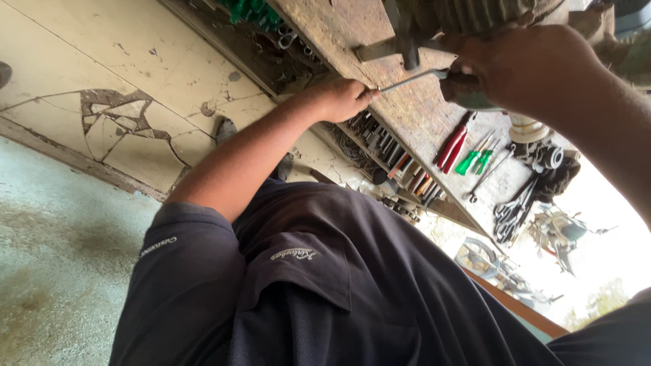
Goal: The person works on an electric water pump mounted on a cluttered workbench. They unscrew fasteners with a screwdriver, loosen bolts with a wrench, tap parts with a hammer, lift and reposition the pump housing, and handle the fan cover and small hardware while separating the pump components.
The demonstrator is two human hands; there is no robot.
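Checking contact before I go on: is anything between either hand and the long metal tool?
Nothing visible. The left hand pinches one end of the metal tool, and the right hand closes over its other end beside the ribbed metal part. The bench lies beneath.

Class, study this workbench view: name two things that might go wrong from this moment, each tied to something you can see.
1. The left hand pinches only the tip of the thin metal rod; under force it may slip or bend and jab the fingers.
2. The right hand grips close beneath the ribbed motor housing; a sudden slip might knock the knuckles against it.
3. The loose screwdrivers lying nearby could be swept off the workbench.
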